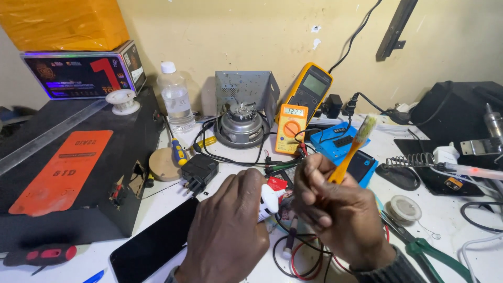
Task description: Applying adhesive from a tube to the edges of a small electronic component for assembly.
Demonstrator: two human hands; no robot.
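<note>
My left hand (228, 225) is closed around a small white plastic part (269, 202) with a red piece beside it, low in the middle of the bench. My right hand (335, 209) grips an orange toothbrush (352, 152) by its handle, bristles pointing up and to the right, just right of the white part. Most of the white part is hidden by my left hand.
An orange multimeter (291, 128) and a larger yellow meter (309, 89) stand behind the hands, with a speaker motor (241, 126), water bottle (175, 97), black adapter (198, 172) and screwdriver (177, 149). A dark phone (152, 243) lies front left. Green pliers (429, 251), solder spool (403, 208), soldering iron (471, 170) at right.
</note>
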